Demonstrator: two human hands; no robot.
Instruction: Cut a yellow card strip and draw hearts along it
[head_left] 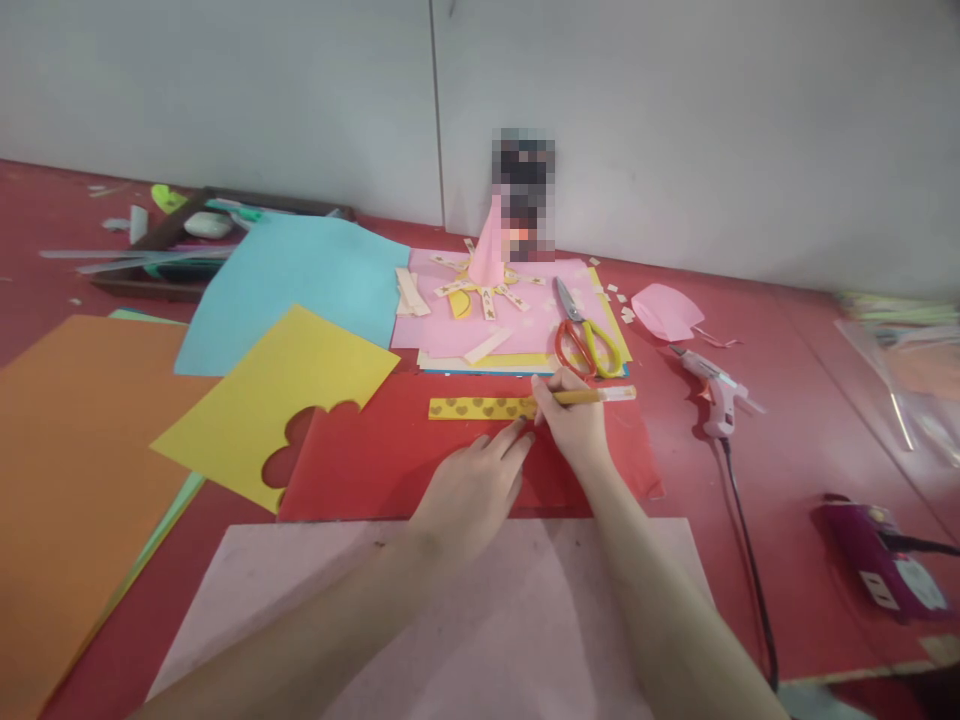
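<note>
Right hand pinches slim, yellow-and-clear pen at one end of flat, brown-heart-patterned yellow strip; left hand lies flat, fingers slightly spread, near strip's lower edge.

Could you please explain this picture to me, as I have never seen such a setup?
There is no machine: a person works bare-handed, and the single picture comes from a camera worn on the head, looking forward and down. The right hand holds a yellow pen at a yellow strip patterned with hearts; the left hand lies with fingers extended at the strip's lower edge, over a red sheet. Around them on the red table lie a blue sheet, scissors and a glue gun.
</note>
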